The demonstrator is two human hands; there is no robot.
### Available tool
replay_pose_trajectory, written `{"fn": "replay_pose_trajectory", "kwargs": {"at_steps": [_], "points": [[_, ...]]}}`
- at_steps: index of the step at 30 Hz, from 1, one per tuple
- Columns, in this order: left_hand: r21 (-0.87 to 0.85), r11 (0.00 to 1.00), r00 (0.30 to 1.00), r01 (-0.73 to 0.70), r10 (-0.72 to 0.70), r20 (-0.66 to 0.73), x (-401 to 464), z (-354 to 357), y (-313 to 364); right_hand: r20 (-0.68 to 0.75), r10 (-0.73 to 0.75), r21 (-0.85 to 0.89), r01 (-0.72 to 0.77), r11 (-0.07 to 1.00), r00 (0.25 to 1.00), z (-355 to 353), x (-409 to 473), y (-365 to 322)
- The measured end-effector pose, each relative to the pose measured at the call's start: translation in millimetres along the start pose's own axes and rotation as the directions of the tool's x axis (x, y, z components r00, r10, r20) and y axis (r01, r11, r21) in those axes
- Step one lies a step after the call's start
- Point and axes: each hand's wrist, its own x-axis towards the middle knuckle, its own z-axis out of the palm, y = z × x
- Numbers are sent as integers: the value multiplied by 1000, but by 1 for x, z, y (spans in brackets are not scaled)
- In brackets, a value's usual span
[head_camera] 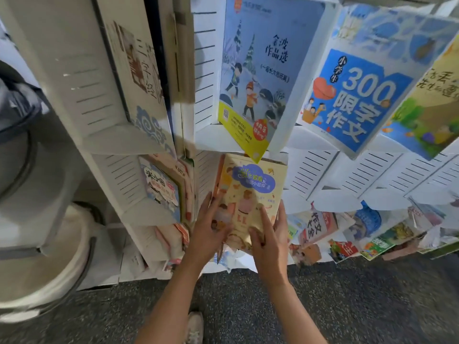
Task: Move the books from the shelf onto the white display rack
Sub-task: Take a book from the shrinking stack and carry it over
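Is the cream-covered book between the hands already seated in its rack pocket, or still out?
Cannot tell. The cream book stands upright against the white rack, left hand and right hand on its cover hiding its bottom edge.

Both hands cover the lower part of the yellow book [250, 192] on the white rack [308, 172]. The green-cover book [427, 112] runs off the right edge. Books on the bottom tier [372, 234] are too blurred to read.

The rack [206, 70] is white with thin dark slots. At upper centre, a pale blue book [263, 70] has a yellow lower corner. The middle book [250, 189] is cream with a purple cloud. The floor [347, 306] is speckled dark grey.
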Motion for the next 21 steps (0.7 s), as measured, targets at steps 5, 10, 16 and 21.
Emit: {"fn": "replay_pose_trajectory", "kwargs": {"at_steps": [5,10,16,21], "points": [[35,999,1000,0,0,18,29,-3,-13,34,66,-24,-65,998,997,16,3,9],[42,998,999,-48,47,18,49,7,-23,34,163,-17,-162,987,986,25,13,11],[222,972,997,-73,76,-6,51,11,-26,-16,165,-28,-165,986,986,36,16,16],[404,914,970,31,70,-234,23,32,-17,-95,180,-29,-183,983,979,44,13,15]]}}
